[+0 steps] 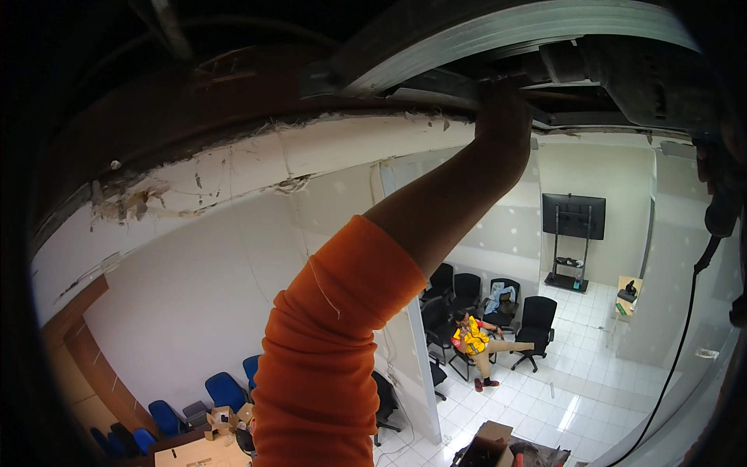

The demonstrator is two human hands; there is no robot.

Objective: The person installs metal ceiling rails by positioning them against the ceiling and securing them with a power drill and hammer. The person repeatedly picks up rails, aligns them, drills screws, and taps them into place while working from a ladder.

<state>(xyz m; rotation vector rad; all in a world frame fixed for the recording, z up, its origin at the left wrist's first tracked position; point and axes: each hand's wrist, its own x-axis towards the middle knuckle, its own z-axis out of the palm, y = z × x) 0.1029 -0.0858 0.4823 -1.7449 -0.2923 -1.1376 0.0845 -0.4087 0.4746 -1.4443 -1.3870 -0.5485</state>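
My left arm, in an orange sleeve, reaches up to the ceiling framing. At its end my left hand [502, 113] is bent in against a dark metal channel, beside the front end of a power drill [654, 82]. Its fingers look closed, but shadow hides what they hold. The drill lies sideways at the upper right, its chuck toward my left hand. My right hand [706, 167], mostly in the dark at the right rim, is wrapped round the drill's handle. A pale ribbed metal profile [513, 39] curves just above both hands.
A broken wall edge [288, 156] runs below the framing. The drill's black cord [689, 327] hangs down at the right. Far below, a person in a yellow vest [471, 338] sits among black chairs [537, 323]. A screen on a stand [573, 218] and an open carton [486, 447] also stand there.
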